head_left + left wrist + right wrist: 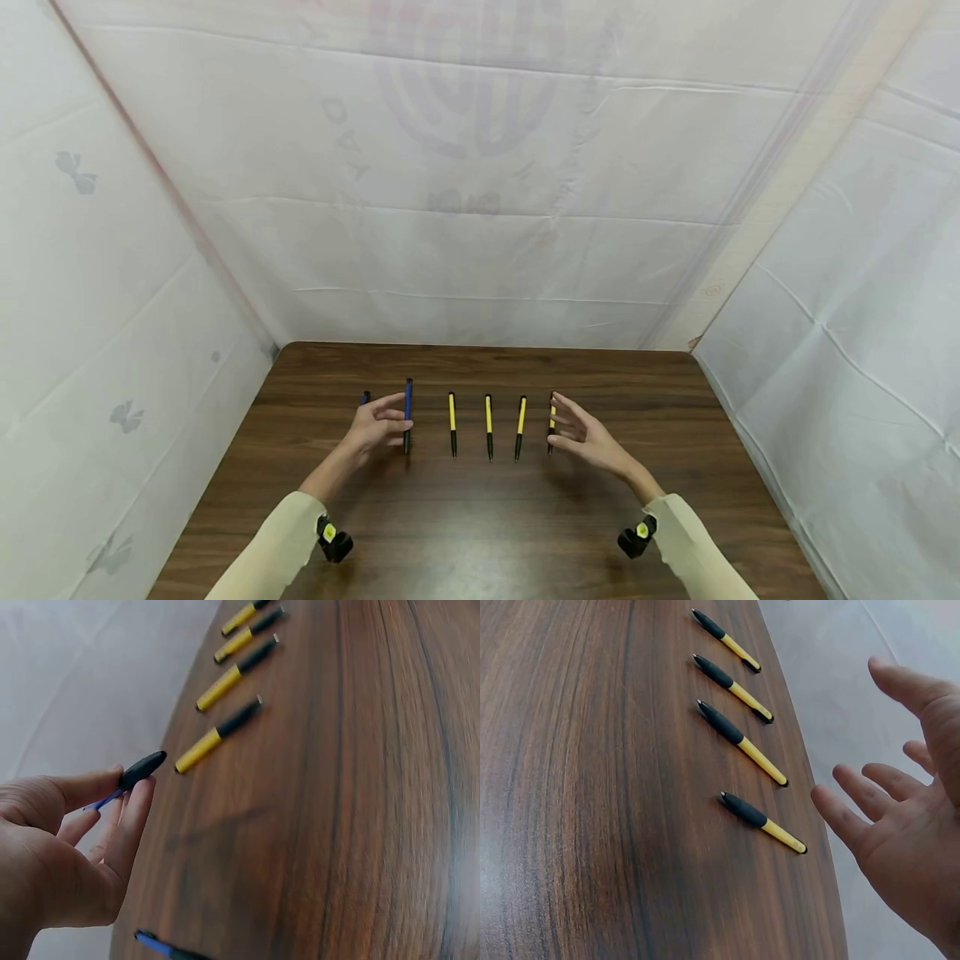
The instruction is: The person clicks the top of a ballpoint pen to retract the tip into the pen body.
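A blue pen (408,414) is pinched between the thumb and fingers of the left hand (372,430), with its black grip end (142,769) seen protruding past the fingertips in the left wrist view. It is held above the dark wooden worktop (480,517), roughly parallel to the other pens, at about 9 o'clock of the row. A second blue pen (365,397) is seen on the worktop at 9 o'clock of the held pen, mostly hidden behind the left hand in the head view; in the left wrist view it lies flat on the wood (166,947) below the hand.

Four yellow-and-black pens are laid side by side on the worktop, near one another but apart, each with its black tip toward 6 o'clock: the first (452,423) just to 3 o'clock of the held blue pen, the second (488,426), the third (520,427), and the fourth (551,424), partly covered by the fingers of the right hand (588,437).

The right hand is held open with fingers spread and straight, nothing being gripped; in the right wrist view it hovers (900,832) beside the nearest yellow pen (763,822) without touching it.

White sheeting (480,208) is hung around the worktop at 9, 12 and 3 o'clock.
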